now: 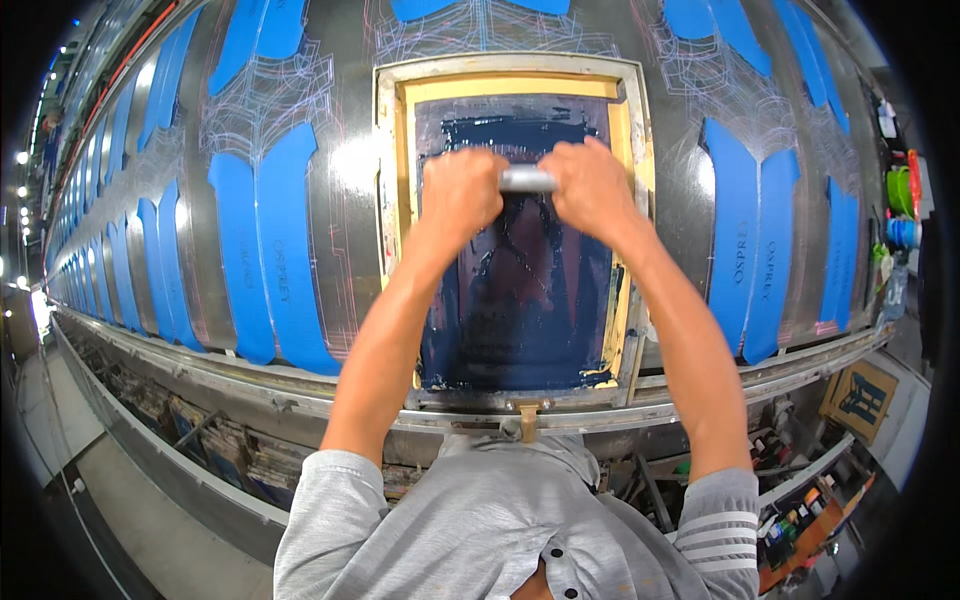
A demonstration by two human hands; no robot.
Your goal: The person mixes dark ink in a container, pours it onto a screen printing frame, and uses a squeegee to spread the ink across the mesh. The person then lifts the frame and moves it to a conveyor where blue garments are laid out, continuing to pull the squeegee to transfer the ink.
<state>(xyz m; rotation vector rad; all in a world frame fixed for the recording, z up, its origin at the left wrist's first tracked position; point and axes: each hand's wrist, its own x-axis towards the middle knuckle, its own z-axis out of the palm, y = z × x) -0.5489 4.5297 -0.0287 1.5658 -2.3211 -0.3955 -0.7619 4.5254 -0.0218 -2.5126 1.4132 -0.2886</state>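
Note:
Both of my hands are closed on the pale handle of a squeegee (527, 179), which lies across the upper part of a printing screen. My left hand (464, 195) wraps its left end and my right hand (588, 188) its right end, with a short stretch of handle showing between them. The squeegee's blade is hidden beneath my fists. Dark blue ink (510, 345) coats the mesh, with wet streaks and a thinner purplish area in the middle. Around the mesh runs the screen frame (388, 130), pale with yellow tape inside. It rests flat on a long dark table.
Blue cut fabric pieces (265, 250) lie in rows on the dark table, left and right of the frame. A metal rail (250, 385) runs along the near edge, with a bracket (528, 418) by the frame. Stacked screens (290, 465) stand below. Bottles and containers (903, 232) sit far right.

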